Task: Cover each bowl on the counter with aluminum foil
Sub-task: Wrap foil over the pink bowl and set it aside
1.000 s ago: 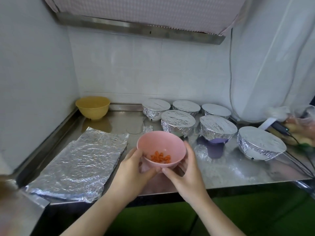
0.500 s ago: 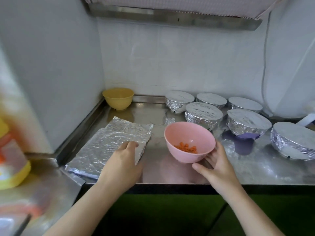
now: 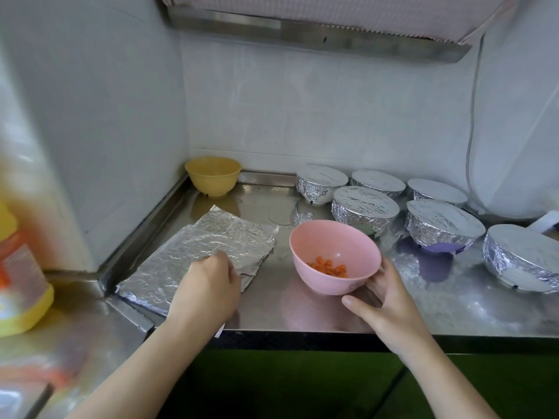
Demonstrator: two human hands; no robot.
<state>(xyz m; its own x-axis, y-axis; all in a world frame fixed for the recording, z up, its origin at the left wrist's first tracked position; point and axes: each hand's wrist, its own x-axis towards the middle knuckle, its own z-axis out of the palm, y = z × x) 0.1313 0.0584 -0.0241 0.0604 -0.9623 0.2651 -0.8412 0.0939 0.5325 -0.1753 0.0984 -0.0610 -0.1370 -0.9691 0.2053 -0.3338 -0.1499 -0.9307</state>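
On counter [image 3: 272, 309]: left hand [image 3: 208, 285] fingers curled, pinching foil sheet [image 3: 196, 252]; right hand [image 3: 390, 300] cradles pink bowl [image 3: 334, 255] (carrot bits [image 3: 328, 267] inside).

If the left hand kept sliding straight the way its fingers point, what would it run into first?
The left hand already rests on the foil sheets. Straight ahead lies more foil, then bare counter; the yellow bowl may sit near that line, though depth is unclear.

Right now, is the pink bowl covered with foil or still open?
Still open. The pink bowl has no foil over it; orange pieces show inside. The foil sheets lie flat beside it.
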